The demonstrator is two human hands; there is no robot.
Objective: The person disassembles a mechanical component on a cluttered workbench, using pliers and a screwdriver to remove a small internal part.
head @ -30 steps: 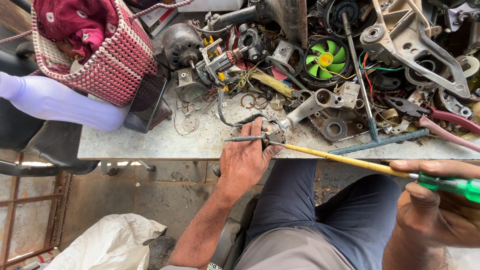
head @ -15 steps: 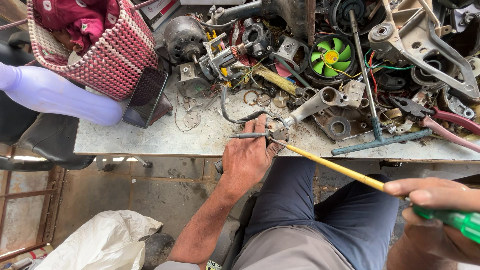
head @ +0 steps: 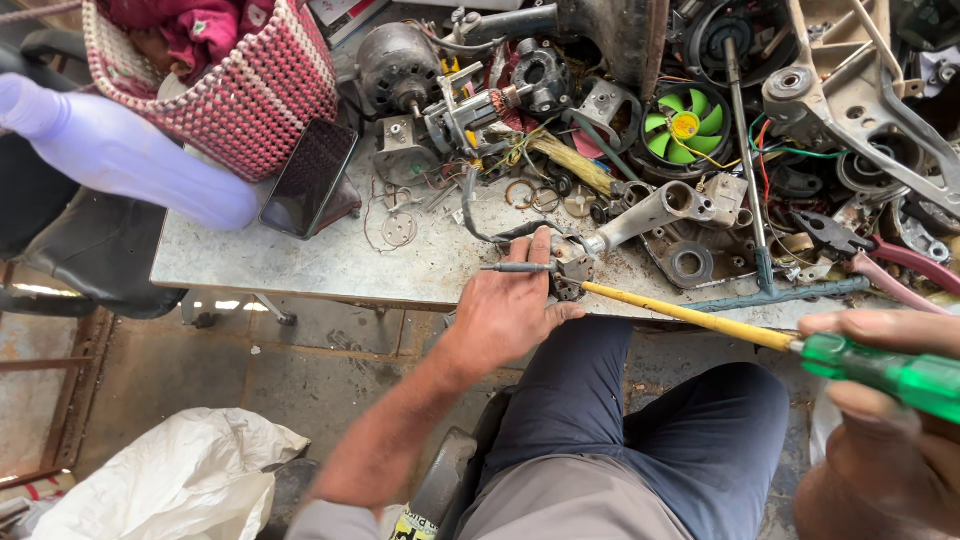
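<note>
My left hand (head: 510, 312) lies at the front edge of the grey, scratched metal workbench (head: 300, 262), fingers curled around a small grimy metal motor part (head: 571, 270) that I pin against the benchtop. A thin dark metal rod (head: 515, 267) runs across my knuckles, lying between my thumb and forefinger and sticking out to the left. My right hand (head: 880, 420) is low at the right, off the bench and over my knee, fingers wrapped tight about the translucent green handle of a long screwdriver with a yellow shaft (head: 700, 320). The shaft slants up and left across the front edge of the bench, and its tip meets the motor part just beside my left fingertips.

Just behind the part lies a pale cast-metal arm with a round socket (head: 655, 210), and beyond that, towards the back of the bench, a bright green plastic fan with a yellow hub (head: 685, 122) sits among dark motor housings and loose wires. A blue-grey T-shaped wrench (head: 770, 290) lies along the front edge to the right. Near the left end a black phone (head: 310, 180) rests flat, touching a pink and white woven basket (head: 240, 90) at the back left corner. A pale lilac plastic bottle (head: 120, 150) juts out past the left edge.
</note>
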